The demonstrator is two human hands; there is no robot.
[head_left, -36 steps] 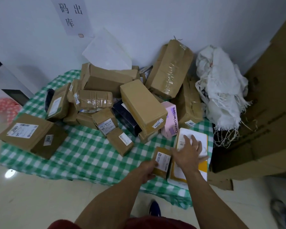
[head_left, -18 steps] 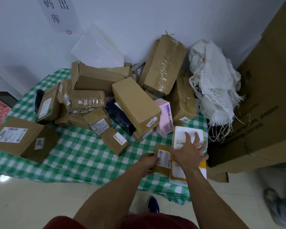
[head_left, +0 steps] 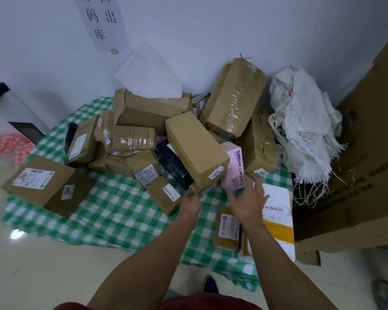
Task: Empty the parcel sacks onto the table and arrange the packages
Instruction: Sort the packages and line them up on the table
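Crumpled white woven sack (head_left: pixel 305 130) lies apparently emptied at the green-checked table's (head_left: pixel 112 211) right; brown cardboard parcels (head_left: pixel 195 142) mostly heaped unsorted, two flat packets (head_left: pixel 227 227) laid near edge; right hand (head_left: pixel 248 202) spread open beside pink box (head_left: pixel 233 168), left hand's (head_left: pixel 189 203) grip indiscernible.

A heap of packages (head_left: pixel 130 139) fills the back middle of the table (head_left: pixel 112 211), up against the wall. A long box (head_left: pixel 195 148) lies on the heap's front, one end toward the front edge, and the contact-lens box (head_left: pixel 233 168) stands touching it on the right. A tall box (head_left: pixel 233 97) leans behind them. A big box (head_left: pixel 43 184) sits apart near the left edge. At the front right corner lies a flat mailer (head_left: pixel 278 211), with a small package (head_left: pixel 227 227) just left of it. A sack (head_left: pixel 305 121) is heaped at the back right corner, and a large carton (head_left: pixel 367 153) stands beyond the right edge.
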